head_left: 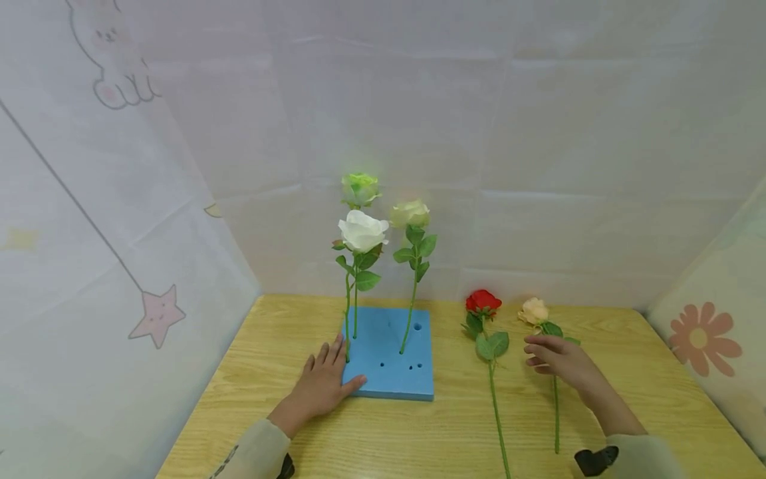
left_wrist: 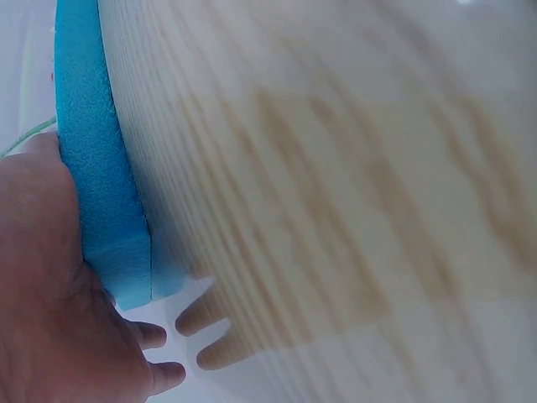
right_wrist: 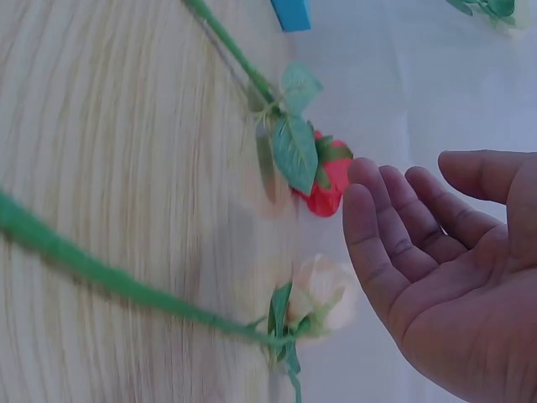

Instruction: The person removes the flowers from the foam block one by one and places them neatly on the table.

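Observation:
My left hand (head_left: 323, 379) rests at the left front corner of a blue foam board (head_left: 389, 382), its fingers spread and the thumb over the near edge. Three artificial roses stand upright in the board: a white rose (head_left: 363, 231), a green-tinged rose (head_left: 360, 189) behind it and a cream rose (head_left: 410, 214) to the right. Over the stem of a peach rose (head_left: 534, 311) lying on the table hovers my right hand (head_left: 562, 359), holding nothing, its fingers loosely bent. In the right wrist view that palm (right_wrist: 470, 327) shows bare beside the peach bloom (right_wrist: 323, 294).
A red rose (head_left: 483, 301) lies on the wooden table (head_left: 269, 332) between the board and my right hand, its stem pointing toward me. Several small holes (head_left: 417, 326) mark the board's top. Pale printed cloth (head_left: 568, 166) encloses the table at the back and sides.

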`<move>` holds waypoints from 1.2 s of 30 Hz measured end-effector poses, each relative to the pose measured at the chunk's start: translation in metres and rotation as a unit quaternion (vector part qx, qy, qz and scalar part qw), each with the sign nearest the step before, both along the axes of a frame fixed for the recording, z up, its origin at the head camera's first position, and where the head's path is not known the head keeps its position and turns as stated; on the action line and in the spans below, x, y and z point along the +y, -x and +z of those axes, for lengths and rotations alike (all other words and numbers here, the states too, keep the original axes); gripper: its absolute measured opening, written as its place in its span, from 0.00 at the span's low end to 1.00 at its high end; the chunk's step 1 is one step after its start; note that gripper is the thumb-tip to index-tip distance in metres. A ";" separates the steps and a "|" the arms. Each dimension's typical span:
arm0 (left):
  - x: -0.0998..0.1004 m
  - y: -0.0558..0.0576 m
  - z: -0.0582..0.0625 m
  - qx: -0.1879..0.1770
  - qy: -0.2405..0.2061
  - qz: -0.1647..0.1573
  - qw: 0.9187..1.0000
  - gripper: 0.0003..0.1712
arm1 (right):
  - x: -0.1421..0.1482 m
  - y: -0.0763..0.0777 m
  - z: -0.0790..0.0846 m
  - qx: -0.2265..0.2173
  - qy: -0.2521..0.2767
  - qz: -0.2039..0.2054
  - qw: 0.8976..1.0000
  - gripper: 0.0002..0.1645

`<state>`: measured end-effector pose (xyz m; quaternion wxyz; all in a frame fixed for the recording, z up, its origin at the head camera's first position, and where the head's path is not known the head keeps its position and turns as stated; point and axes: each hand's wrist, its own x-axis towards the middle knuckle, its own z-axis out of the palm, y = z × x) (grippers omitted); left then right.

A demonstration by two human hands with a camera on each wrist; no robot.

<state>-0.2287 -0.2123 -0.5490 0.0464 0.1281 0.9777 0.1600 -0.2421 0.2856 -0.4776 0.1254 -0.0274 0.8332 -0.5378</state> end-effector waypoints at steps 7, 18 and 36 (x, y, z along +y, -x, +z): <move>0.001 0.000 0.000 -0.004 0.001 0.001 1.000 0.58 | -0.018 0.003 0.001 0.022 0.047 -0.006 0.999 0.33; 0.001 0.000 0.002 -0.007 -0.001 0.000 1.000 0.58 | -0.050 0.008 -0.006 0.078 0.116 0.007 0.990 0.29; 0.001 -0.003 0.003 0.003 -0.015 -0.006 1.000 0.58 | -0.094 0.020 -0.015 0.048 0.177 -0.008 0.983 0.31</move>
